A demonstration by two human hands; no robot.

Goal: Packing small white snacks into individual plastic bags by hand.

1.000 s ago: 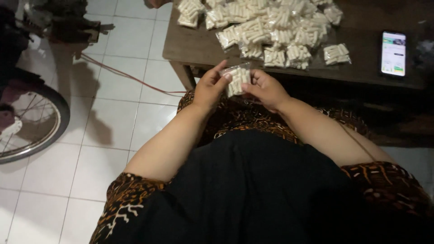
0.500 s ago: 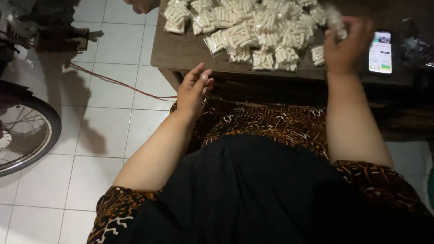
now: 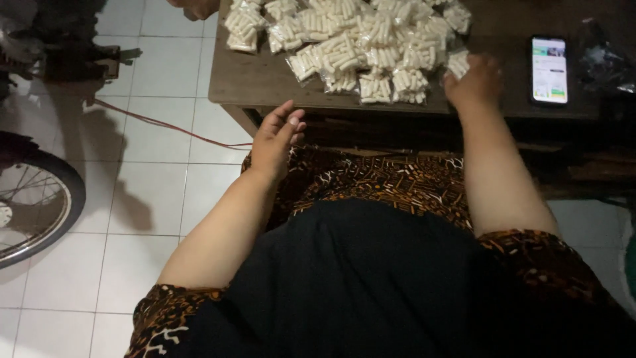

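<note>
A pile of small clear packets of white stick-shaped snacks (image 3: 351, 40) covers the far part of a low brown wooden table (image 3: 258, 79). My right hand (image 3: 474, 83) rests on the table at the pile's right edge, fingers curled over one packet (image 3: 457, 64) that lies against the pile. Over my lap near the table's front edge, my left hand (image 3: 278, 136) hovers with fingers apart and nothing in it. My patterned brown skirt and black top fill the lower view.
A phone with a lit screen (image 3: 549, 69) lies on the table right of my right hand, and a dark plastic bag (image 3: 606, 63) beyond it. A bicycle wheel (image 3: 40, 205) stands on the white tiles at left, with a red cable (image 3: 152, 122) across the floor.
Both hands held one packet together over my lap. My right hand then carried it up and right, and has now lowered it onto the table beside the pile. My left hand stays open.
</note>
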